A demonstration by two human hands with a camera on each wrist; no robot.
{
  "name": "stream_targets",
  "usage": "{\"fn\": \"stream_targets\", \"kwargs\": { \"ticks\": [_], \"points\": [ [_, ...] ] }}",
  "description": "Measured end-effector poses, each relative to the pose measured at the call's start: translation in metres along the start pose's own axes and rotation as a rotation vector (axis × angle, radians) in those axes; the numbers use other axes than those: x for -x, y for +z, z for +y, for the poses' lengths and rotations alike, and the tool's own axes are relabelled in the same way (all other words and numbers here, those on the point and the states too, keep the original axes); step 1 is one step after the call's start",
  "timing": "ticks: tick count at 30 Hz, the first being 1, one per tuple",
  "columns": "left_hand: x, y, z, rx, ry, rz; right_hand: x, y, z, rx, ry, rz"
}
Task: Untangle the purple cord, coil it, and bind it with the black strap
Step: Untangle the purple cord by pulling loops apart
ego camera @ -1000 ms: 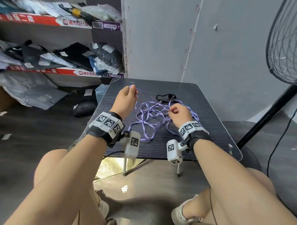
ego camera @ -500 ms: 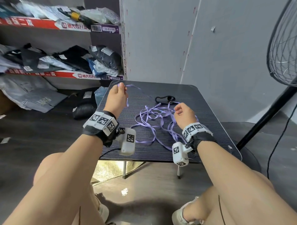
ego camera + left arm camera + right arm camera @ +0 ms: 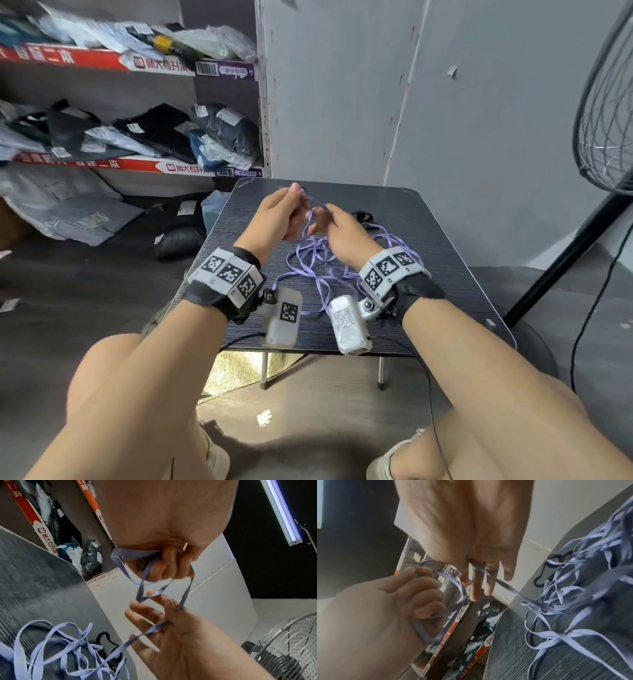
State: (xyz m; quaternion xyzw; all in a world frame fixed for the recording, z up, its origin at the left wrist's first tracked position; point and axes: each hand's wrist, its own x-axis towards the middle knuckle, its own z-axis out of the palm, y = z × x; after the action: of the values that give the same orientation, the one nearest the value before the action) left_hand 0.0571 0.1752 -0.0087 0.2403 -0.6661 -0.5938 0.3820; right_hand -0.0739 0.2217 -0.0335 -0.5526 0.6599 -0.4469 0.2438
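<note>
The purple cord point(image 3: 318, 270) lies in a loose tangle on the dark table point(image 3: 438, 281), with one strand rising to both hands above the far half. My left hand point(image 3: 284, 212) has its fingers curled round a few loops of the cord point(image 3: 145, 569). My right hand point(image 3: 337, 228) is close beside it, fingers straight, and the cord point(image 3: 488, 574) runs between its fingers and across the palm down to the pile point(image 3: 573, 601). The black strap point(image 3: 363, 216) lies on the table just behind my right hand, partly under purple strands point(image 3: 544, 568).
Shelves point(image 3: 137, 164) with bagged parcels stand to the left, and more bags lie on the floor point(image 3: 68, 212). A standing fan point(image 3: 606, 120) is at the right with its pole point(image 3: 565, 253) beside the table. A grey wall point(image 3: 411, 102) is right behind.
My left hand came back from the far left toward the middle. My right hand lifted off the pile and moved up to meet it, drawing a strand up.
</note>
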Motion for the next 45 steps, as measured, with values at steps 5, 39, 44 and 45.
{"fn": "stream_targets", "kwargs": {
  "ticks": [5, 39, 44, 45],
  "points": [
    [0.008, -0.006, -0.002, -0.091, -0.022, -0.116, 0.007, -0.008, -0.004, -0.017, -0.162, 0.168],
    [0.016, -0.006, 0.002, 0.220, -0.129, -0.338, 0.013, -0.011, 0.005, -0.273, -0.053, -0.021],
    [0.010, -0.010, -0.003, 0.153, -0.124, -0.202, 0.013, -0.015, 0.008, -0.338, 0.036, -0.066],
    [0.010, -0.011, -0.004, 0.143, -0.131, -0.184, 0.013, -0.017, 0.009, -0.352, 0.039, -0.082]
  ]
}}
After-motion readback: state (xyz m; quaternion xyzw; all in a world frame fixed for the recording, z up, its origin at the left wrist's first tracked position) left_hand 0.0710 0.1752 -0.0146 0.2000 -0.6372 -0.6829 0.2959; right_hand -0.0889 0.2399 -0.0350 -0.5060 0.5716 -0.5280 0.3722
